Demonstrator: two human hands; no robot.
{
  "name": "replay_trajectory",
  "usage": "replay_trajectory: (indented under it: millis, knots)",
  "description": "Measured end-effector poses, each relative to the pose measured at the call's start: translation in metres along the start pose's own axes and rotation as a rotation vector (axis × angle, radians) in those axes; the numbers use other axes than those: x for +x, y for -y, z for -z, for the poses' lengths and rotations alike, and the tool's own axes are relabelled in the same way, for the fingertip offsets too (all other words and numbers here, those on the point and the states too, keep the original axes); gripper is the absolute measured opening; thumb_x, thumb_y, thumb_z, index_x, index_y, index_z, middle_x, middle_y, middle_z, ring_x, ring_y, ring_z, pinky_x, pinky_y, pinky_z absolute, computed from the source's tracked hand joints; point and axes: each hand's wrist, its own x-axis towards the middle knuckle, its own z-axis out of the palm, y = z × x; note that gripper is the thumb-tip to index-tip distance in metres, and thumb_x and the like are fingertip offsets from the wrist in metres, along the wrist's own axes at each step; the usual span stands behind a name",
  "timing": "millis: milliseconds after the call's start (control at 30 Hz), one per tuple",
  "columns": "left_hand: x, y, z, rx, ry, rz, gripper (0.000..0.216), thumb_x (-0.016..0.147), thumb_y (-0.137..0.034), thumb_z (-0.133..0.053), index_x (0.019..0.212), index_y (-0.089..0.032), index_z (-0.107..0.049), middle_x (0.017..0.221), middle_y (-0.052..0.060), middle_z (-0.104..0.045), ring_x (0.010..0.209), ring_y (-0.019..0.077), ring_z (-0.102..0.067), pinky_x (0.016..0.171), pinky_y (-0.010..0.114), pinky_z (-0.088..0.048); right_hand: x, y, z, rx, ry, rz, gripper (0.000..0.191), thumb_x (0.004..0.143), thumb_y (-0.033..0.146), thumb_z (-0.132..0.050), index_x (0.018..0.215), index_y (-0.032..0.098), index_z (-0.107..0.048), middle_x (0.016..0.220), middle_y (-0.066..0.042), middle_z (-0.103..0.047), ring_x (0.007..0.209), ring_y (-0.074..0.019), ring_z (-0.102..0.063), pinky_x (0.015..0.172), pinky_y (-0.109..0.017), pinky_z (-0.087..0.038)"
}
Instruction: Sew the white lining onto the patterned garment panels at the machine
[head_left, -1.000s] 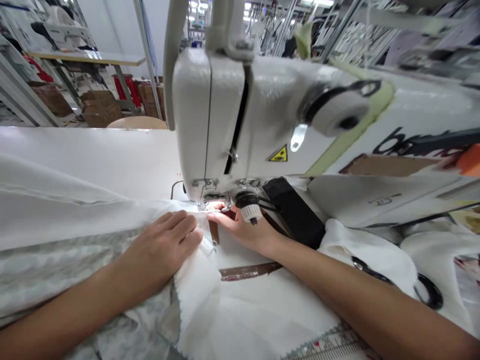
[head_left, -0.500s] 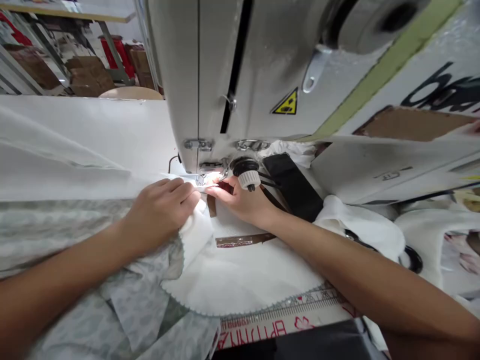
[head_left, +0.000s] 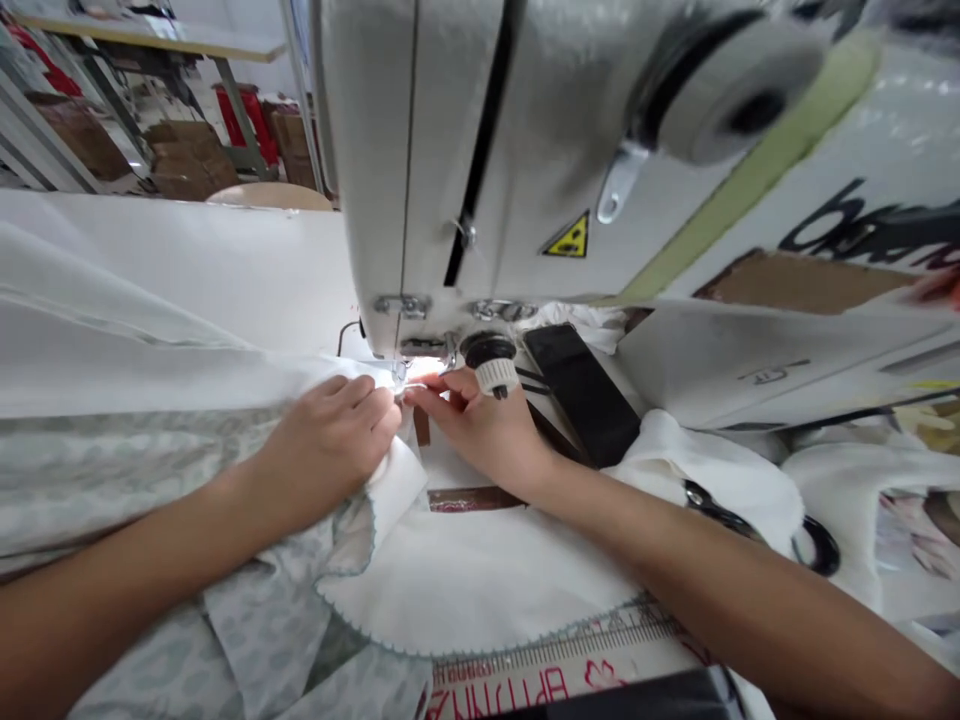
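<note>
My left hand is closed on the white fabric, its knuckles just left of the lit presser foot of a sewing machine. On the other side of the foot, my right hand pinches the fabric's edge between thumb and forefinger. A teal-stitched border runs along the lower curve of this white fabric. Pale fabric with a grey-green spotted print bunches under my left forearm. My left fingertips are partly tucked out of sight.
A black flat bar lies right of the machine's white knob. Black-handled scissors rest on white cloth at the right. A ruler with red lettering runs along the front. Behind stand another table and cardboard boxes.
The whole view has shifted slightly, with the machine appearing a little lower. Both hands stay at the presser foot, and the fabric fold beside my left hand has moved slightly.
</note>
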Motion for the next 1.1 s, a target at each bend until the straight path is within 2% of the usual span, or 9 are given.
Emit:
replay_trajectory:
  millis: [100,200,400,667,733,833,967,1033,1100]
  knots:
    - [-0.001,0.000,0.000,-0.007,-0.021,0.012,0.020,0.083,0.000,-0.044,0.075,-0.011,-0.059,0.070,0.006,-0.053,0.071,0.0208,-0.050,0.063,0.033,-0.042,-0.003,-0.003,-0.001,-0.101,-0.042,0.102,0.023,0.090,0.036,-0.052,0.091,0.022,-0.071,0.081,-0.002,-0.069,0.071,-0.0153,-0.061,0.064,-0.025,-0.036]
    - [-0.002,-0.001,0.002,-0.024,-0.014,0.027,0.021,0.084,0.001,-0.042,0.082,-0.009,-0.060,0.074,0.008,-0.055,0.073,0.0216,-0.051,0.065,0.034,-0.043,-0.001,-0.006,-0.001,-0.147,-0.045,0.086,0.022,0.089,0.035,-0.053,0.092,0.023,-0.071,0.082,-0.003,-0.069,0.074,-0.0167,-0.061,0.066,-0.026,-0.037]
    - [-0.002,0.000,0.005,-0.052,0.005,0.047,0.020,0.083,0.001,-0.043,0.083,-0.009,-0.060,0.073,0.007,-0.056,0.071,0.0210,-0.050,0.064,0.034,-0.043,0.002,-0.008,-0.003,-0.118,0.000,0.052,0.024,0.083,0.041,-0.060,0.085,0.019,-0.070,0.061,0.001,-0.059,0.053,-0.0116,-0.053,0.055,-0.023,-0.037]
    - [-0.002,0.000,0.002,-0.039,-0.026,0.043,0.020,0.083,0.001,-0.043,0.084,-0.008,-0.061,0.072,0.007,-0.055,0.071,0.0216,-0.050,0.064,0.034,-0.043,0.006,-0.012,-0.003,-0.100,0.012,0.055,0.030,0.087,0.038,-0.054,0.073,0.015,-0.068,0.057,-0.001,-0.055,0.057,-0.0137,-0.051,0.057,-0.024,-0.038]
    - [-0.001,0.000,0.002,-0.059,-0.025,0.047,0.021,0.083,0.001,-0.043,0.078,-0.009,-0.061,0.071,0.007,-0.055,0.070,0.0209,-0.049,0.063,0.033,-0.042,0.004,-0.011,-0.002,-0.091,0.045,0.106,0.024,0.088,0.035,-0.054,0.080,0.018,-0.069,0.060,0.000,-0.058,0.060,-0.0130,-0.053,0.059,-0.023,-0.040]
    - [-0.001,-0.001,0.003,-0.100,-0.006,0.065,0.023,0.082,0.001,-0.043,0.073,-0.010,-0.061,0.070,0.007,-0.055,0.069,0.0210,-0.049,0.062,0.034,-0.042,-0.002,-0.008,0.001,-0.117,0.091,0.236,0.015,0.087,0.029,-0.055,0.086,0.022,-0.068,0.077,-0.001,-0.064,0.073,-0.0137,-0.058,0.061,-0.022,-0.040]
    - [-0.004,-0.003,0.002,-0.155,0.009,0.103,0.024,0.081,0.003,-0.043,0.075,-0.009,-0.062,0.070,0.007,-0.054,0.070,0.0212,-0.047,0.063,0.034,-0.041,-0.010,-0.002,0.009,-0.433,0.093,0.587,0.012,0.086,0.018,-0.056,0.091,0.017,-0.066,0.091,-0.005,-0.064,0.079,-0.0162,-0.058,0.055,-0.025,-0.036]
    - [-0.006,-0.005,0.001,-0.167,0.013,0.125,0.024,0.080,0.004,-0.043,0.075,-0.010,-0.062,0.072,0.007,-0.054,0.072,0.0213,-0.047,0.064,0.034,-0.041,-0.012,0.001,0.013,-0.552,0.124,0.660,0.012,0.084,0.015,-0.057,0.094,0.014,-0.064,0.090,-0.005,-0.063,0.077,-0.0161,-0.058,0.052,-0.027,-0.035]
    - [-0.008,-0.007,-0.002,-0.161,0.005,0.146,0.025,0.080,0.005,-0.043,0.076,-0.010,-0.062,0.074,0.007,-0.054,0.075,0.0220,-0.048,0.066,0.035,-0.040,-0.012,0.002,0.016,-0.601,0.151,0.669,0.013,0.085,0.015,-0.056,0.095,0.014,-0.063,0.090,-0.004,-0.063,0.076,-0.0158,-0.057,0.051,-0.028,-0.034]
